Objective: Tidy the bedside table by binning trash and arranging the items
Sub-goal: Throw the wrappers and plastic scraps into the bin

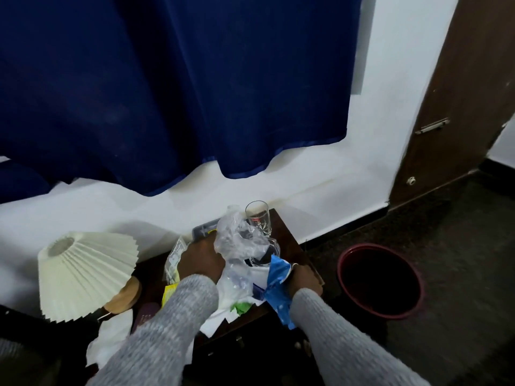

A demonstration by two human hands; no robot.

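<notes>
One glass (pixel 259 218), one bin (pixel 380 282), one lamp (pixel 83 271)

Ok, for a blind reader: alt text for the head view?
A person's left hand grips a clear plastic bag and the right hand holds a blue wrapper over a cluttered bedside table. A drinking glass stands behind, a pleated lamp at left, a red bin on the floor right.

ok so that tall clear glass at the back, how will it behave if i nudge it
The tall clear drinking glass looks narrow for its height, so a sideways nudge would probably tip it. Being glass, it is likely rigid but breakable. The crumpled clear plastic bag gripped by the left hand is close beside it, so pulling that might drag it over.
</notes>
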